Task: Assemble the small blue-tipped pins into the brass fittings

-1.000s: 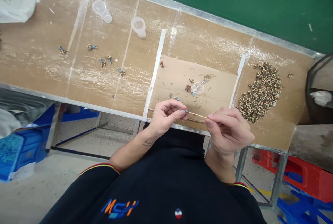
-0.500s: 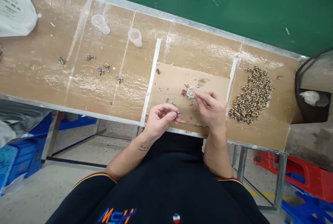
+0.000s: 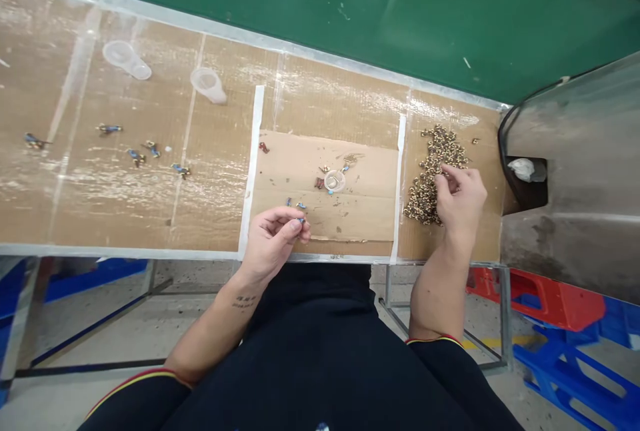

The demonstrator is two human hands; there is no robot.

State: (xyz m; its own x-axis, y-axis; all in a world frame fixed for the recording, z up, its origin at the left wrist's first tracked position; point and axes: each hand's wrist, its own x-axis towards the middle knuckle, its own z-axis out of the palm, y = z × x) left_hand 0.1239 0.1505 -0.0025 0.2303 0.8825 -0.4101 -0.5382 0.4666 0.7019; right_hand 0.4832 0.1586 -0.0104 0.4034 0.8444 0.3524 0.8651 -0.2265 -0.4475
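My left hand pinches a small blue piece over the front edge of the cardboard sheet. Over the right side of the pile of small brass-coloured parts is my right hand, thumb and fingers closed together; whatever it may hold is too small to make out. On the sheet stands a small clear round dish, with a dark red piece beside it. Two small blue pieces, one of them here, lie just beyond my left hand.
Two clear plastic cups lie at the back left. Several blue and brass pieces are scattered on the left of the table. A black cable and a metal surface border the right end.
My right hand has moved right, from the small dish to the pile of brass-coloured parts. My left hand still pinches the blue piece. The camera view has shifted to the right.
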